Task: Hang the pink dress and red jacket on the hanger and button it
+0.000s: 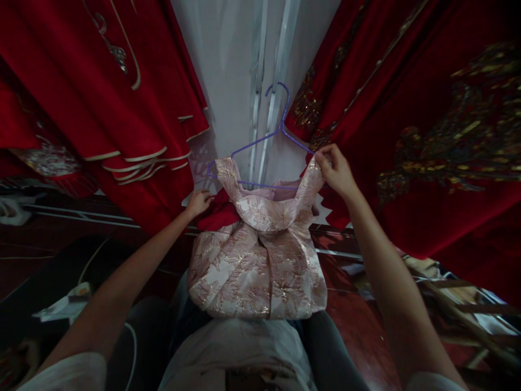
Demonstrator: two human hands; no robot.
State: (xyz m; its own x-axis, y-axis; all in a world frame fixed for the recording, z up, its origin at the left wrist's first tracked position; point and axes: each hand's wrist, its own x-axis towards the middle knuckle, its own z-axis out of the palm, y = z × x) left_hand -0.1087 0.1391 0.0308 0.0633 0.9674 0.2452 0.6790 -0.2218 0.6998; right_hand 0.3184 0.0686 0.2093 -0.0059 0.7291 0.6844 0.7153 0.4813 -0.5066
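Observation:
A small pink dress [264,266] with a shiny gold floral weave lies across my lap, its bodice facing up. Its two shoulder straps hang on a thin purple hanger [254,144], whose hook points away from me. With thumb and fingers, my right hand [337,169] pinches the right strap close to the hanger's end. On the other side, my left hand [198,203] is closed at the edge of a red cloth [220,213] beside the bodice. Part of that cloth is hidden behind the dress.
Red garments with pale trim [142,130] hang at the left. More red garments with gold embroidery [439,130] hang at the right. Between them stands a pale wall [228,65] with metal rails. A wooden frame [459,309] stands lower right; a white object [65,304] lies lower left.

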